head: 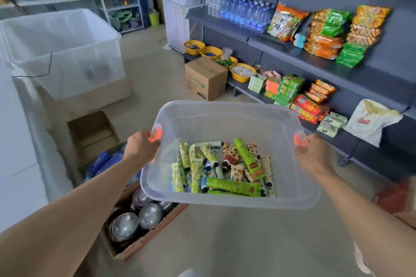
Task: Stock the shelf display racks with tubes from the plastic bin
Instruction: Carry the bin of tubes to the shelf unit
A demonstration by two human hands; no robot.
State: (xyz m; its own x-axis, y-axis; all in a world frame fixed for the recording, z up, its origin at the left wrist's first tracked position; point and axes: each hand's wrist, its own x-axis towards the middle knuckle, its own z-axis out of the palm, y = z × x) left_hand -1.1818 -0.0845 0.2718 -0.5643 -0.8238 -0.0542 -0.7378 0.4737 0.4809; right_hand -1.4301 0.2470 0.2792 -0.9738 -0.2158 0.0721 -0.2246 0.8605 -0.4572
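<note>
I carry a clear plastic bin (225,114) in front of me above the floor. My left hand (141,145) grips its left rim and my right hand (314,153) grips its right rim. Several tubes (225,168), green, yellow and patterned, lie heaped at the near end of the bin. The grey shelf unit (326,67) runs along the right wall, holding water bottles (238,10), snack bags (326,36) and boxed goods (290,90).
A large translucent tub (65,51) stands at the left. Cardboard boxes sit on the floor: a closed one (206,77) by the shelf, an open one (92,132), and one with steel bowls (135,220) below the bin. Yellow bowls (210,51) line the lowest shelf.
</note>
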